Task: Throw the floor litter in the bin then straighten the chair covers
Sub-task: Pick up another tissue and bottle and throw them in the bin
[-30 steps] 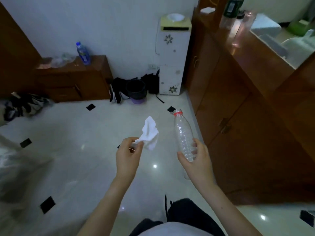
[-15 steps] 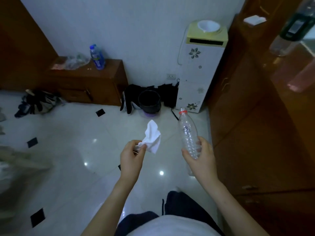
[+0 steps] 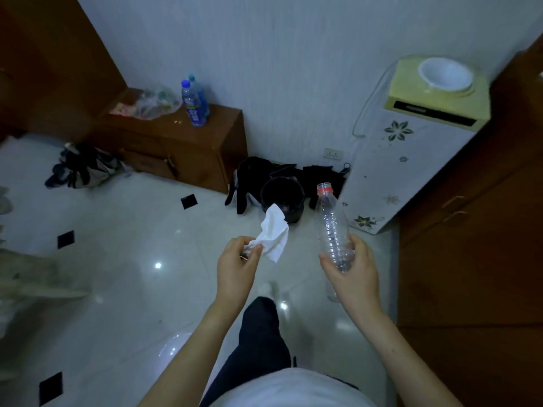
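Note:
My left hand (image 3: 236, 264) pinches a crumpled white tissue (image 3: 272, 234) that hangs above the tiled floor. My right hand (image 3: 351, 268) grips the lower part of an empty clear plastic bottle (image 3: 332, 224) with a red neck ring, held upright. Straight ahead on the floor, against the wall, stands a small black bin (image 3: 282, 198) lined with a black bag, its rim partly hidden by the tissue. Both hands are short of the bin.
A white water dispenser (image 3: 411, 154) stands right of the bin, beside a brown wooden cabinet (image 3: 470, 230). A low wooden cabinet (image 3: 176, 148) at the left carries blue bottles (image 3: 194, 102) and a plastic bag. A dark bundle of clothes (image 3: 82, 167) lies on the floor at far left.
The view has moved toward the bin, which is now larger and closer. Both hands keep their hold on the tissue and the bottle.

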Demonstrator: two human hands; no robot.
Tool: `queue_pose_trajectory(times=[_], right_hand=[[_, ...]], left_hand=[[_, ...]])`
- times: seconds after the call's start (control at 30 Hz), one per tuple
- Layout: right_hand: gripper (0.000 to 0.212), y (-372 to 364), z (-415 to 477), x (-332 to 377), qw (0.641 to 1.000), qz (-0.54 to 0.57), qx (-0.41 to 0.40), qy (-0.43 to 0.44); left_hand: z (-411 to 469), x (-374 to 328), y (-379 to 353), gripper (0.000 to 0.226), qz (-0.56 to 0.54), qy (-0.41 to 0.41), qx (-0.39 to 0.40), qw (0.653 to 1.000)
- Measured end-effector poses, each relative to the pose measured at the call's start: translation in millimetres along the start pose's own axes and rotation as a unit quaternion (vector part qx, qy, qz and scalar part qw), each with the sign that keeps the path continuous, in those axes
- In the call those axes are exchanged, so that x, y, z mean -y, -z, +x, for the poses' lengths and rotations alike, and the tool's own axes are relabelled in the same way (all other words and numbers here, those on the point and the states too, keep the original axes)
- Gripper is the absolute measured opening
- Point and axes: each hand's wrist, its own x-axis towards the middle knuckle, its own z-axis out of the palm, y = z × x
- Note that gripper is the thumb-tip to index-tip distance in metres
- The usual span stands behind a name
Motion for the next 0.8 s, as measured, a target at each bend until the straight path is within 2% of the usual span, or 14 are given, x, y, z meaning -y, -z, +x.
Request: queue_pose_trajectory(times=[0.27,0.47,0.63,0.8], right_hand=[[0.056,-58.3,155.6,64.3,0.999,0.008,-0.041,0.003],[0.052,-80.0,246.2,87.9,0.999,0.033,-0.04,-0.007],[0.052,-102.3,327.4,78.7,1.0,0.009,-0.012,-0.021],[0.054,-139.5,414.1,41.3,0.998,-0.001,0.022,-0.054]], left_hand=[[190.4,-28.5,2.6,0.006,0.009,-0.032,0.01,0.999],[302.7,-44.1,-15.8,0.005,0.026,-0.034,0.016,0.999],[362.9,-32.6,-53.8,0.015,0.039,0.001,0.01,0.999],[417.6,-5.6,-103.6,0.005,0.036,0.093,0.004,0.995]])
